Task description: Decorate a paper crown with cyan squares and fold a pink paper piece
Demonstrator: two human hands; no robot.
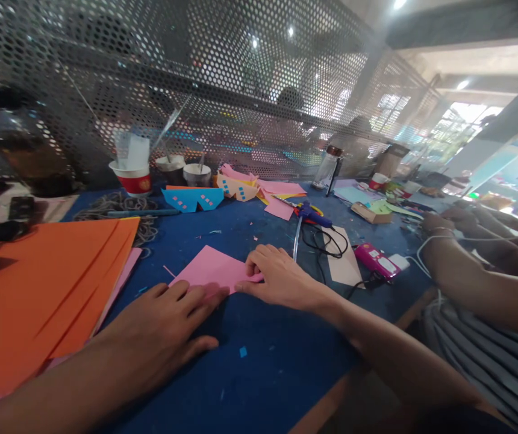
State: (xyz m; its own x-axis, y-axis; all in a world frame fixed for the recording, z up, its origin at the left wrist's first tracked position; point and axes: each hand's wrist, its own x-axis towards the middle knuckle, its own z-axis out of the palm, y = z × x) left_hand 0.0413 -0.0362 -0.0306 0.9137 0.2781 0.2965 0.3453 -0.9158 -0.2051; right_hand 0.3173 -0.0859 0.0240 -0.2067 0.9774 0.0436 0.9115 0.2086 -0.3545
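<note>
A sheet of pink paper [209,265] lies on the blue tabletop in front of me. My left hand [168,316] rests on its near left edge, fingers stretched out and thumb apart on the table. At the paper's right corner, my right hand [274,274] has its fingers curled, with the corner pinched between thumb and forefinger. That corner looks slightly raised or rolled; the fingers partly hide it. A thin pink strip [169,271] lies by the sheet's left side, and a small blue scrap [243,351] is nearer to me.
Orange sheets [87,271] are stacked at left. Behind stand paper cups [133,181] and folded blue card [193,199]. A blue glue gun [315,217] with black cable, a magenta power strip [377,263] and another person's arm [467,271] are at right. A perforated metal screen [223,78] closes the back.
</note>
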